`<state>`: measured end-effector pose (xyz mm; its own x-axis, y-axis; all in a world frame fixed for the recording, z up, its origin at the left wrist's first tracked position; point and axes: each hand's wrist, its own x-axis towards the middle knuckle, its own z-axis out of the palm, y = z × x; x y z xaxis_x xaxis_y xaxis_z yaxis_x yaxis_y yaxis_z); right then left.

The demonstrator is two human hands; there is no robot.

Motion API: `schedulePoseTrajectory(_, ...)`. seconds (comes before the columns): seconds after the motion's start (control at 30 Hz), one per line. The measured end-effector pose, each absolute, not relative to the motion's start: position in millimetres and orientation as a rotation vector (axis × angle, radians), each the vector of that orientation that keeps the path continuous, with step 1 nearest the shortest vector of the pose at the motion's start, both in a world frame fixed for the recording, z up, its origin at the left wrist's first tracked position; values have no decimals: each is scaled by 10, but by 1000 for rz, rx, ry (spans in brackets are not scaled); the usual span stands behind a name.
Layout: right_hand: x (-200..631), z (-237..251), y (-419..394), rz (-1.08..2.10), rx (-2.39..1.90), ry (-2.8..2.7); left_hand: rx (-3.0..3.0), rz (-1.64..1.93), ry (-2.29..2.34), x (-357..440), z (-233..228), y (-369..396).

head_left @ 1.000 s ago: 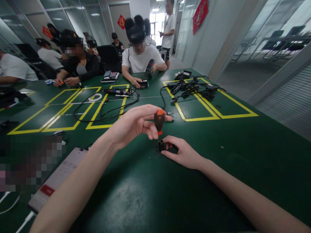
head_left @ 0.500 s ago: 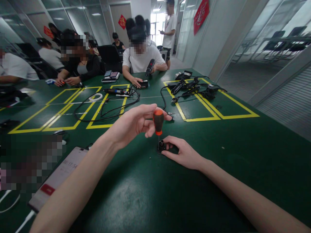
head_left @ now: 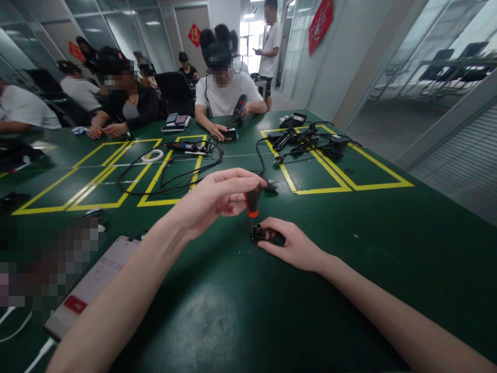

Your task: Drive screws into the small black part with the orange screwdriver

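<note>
The left hand (head_left: 212,199) grips the screwdriver (head_left: 252,203) upright. The right hand (head_left: 293,244) pins the small black part (head_left: 258,233) to the bench (head_left: 368,248). Keep the tip straight down in the part, press gently, and hold the part firm.

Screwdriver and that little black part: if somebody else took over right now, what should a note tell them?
Left hand: closed around the screwdriver, held upright, tip down at the black part.
Right hand: pressing the black part flat on the green table.
Nearby: a phone by the left arm; cables farther out, where other people are working.
Done: the tip is lined up on the part.
Left: probably turning the screw; whether it is going in or coming out cannot be seen. Keep the part pinned down while turning.
</note>
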<state>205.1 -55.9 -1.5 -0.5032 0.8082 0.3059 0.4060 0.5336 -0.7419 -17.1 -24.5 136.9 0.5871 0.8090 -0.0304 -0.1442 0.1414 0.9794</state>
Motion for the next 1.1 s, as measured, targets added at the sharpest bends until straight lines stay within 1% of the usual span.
schedulePoseTrajectory(0.2, 2047, -29, -556, 791, -989, -2120, 1222, 757, 627, -170, 1369, -230)
schedulePoseTrajectory(0.57, 2057, -21, -555, 784, -968, -2133, 1205, 806, 700, -174, 1362, -240)
schedulePoseTrajectory(1.1, 2054, -57, -543, 769, -975, -2127, 1246, 766, 617, -180, 1375, -231)
